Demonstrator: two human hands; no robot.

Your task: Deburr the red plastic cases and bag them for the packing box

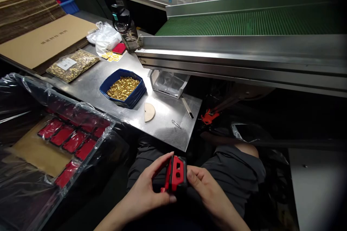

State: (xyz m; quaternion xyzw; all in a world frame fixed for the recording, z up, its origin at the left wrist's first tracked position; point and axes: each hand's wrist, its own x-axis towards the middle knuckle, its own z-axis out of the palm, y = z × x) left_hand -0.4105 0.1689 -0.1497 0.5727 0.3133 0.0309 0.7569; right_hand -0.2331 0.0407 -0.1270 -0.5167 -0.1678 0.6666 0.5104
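Over my lap, both hands hold a red and black plastic case [178, 173] with small holes in its red face. My left hand [151, 184] grips the left side between thumb and fingers. At the opposite side my right hand [203, 184] is closed on the black edge, with the fingertips partly hidden. Past it on the metal table lie small metal pins [176, 124], a half-round wooden piece [149, 112] and a silver-coloured cutter-like tool [187, 107]. A blue tray [132, 100] there contains many small gold-coloured metal parts [123, 88].
To the left, a plastic-lined box [40, 148] holds several red cases [74, 140]. A bag of metal parts [74, 65], flat cardboard [46, 39] and a water bottle [128, 30] stand further back. A green conveyor [230, 23] spans the right, above a clear bin [169, 81].
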